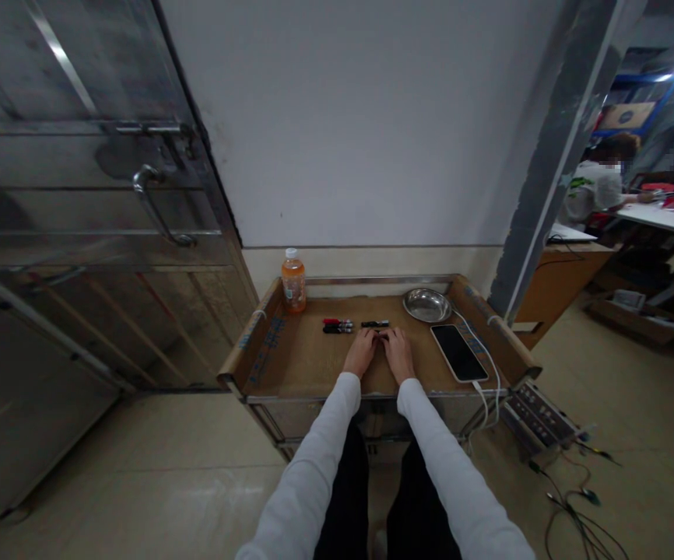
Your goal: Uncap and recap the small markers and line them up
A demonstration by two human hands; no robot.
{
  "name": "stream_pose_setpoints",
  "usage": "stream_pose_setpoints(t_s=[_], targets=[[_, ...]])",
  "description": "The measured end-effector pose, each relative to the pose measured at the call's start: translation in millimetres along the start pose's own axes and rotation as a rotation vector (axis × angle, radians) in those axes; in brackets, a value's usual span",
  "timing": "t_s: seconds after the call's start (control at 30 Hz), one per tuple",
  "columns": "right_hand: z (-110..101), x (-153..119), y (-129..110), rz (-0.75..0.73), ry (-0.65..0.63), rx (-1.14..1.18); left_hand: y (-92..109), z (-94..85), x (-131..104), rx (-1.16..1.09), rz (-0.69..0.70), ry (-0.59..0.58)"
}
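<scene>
My left hand point(361, 350) and my right hand point(397, 351) meet over the front middle of a cardboard-lined cart top point(299, 362). Both have curled fingers, with the fingertips close together around something small and dark, mostly hidden. Just beyond them lies a black marker pen point(375, 323). To the left, a red marker pen point(335, 321) rests alongside dark marker pens point(337, 330), roughly parallel.
A bottle of orange drink point(293, 281) stands at the back left. On the right are a shiny metal dish point(427, 305) and a phone point(459, 354) with a white cable. Raised cardboard edges border the cart sides. A box with wires point(541, 420) sits at lower right; people sit farther off.
</scene>
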State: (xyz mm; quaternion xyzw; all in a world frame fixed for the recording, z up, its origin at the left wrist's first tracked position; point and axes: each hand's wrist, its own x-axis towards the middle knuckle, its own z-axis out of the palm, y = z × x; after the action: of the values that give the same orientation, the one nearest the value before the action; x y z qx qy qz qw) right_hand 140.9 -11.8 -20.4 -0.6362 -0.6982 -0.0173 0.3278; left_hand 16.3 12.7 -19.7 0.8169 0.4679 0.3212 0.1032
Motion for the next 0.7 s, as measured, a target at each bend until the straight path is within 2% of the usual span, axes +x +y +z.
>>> stream_pose_setpoints(t_s=[0.17,0.33,0.53,0.7], targets=[[0.9,1.0,-4.7,0.053,0.021,-0.048,2.6,-4.1,1.0,-0.053,-0.066,0.032],[-0.5,-1.1,-9.8,0.024,0.032,-0.090,12.1,-10.2,-3.3,0.020,-0.128,0.044],[1.9,-2.8,-7.6,0.022,0.020,-0.053,13.7,-13.6,-7.3,0.095,-0.073,0.026],[-1.4,-3.5,-8.8,0.006,0.016,-0.047,16.2,-18.6,-12.3,0.165,-0.080,0.041]])
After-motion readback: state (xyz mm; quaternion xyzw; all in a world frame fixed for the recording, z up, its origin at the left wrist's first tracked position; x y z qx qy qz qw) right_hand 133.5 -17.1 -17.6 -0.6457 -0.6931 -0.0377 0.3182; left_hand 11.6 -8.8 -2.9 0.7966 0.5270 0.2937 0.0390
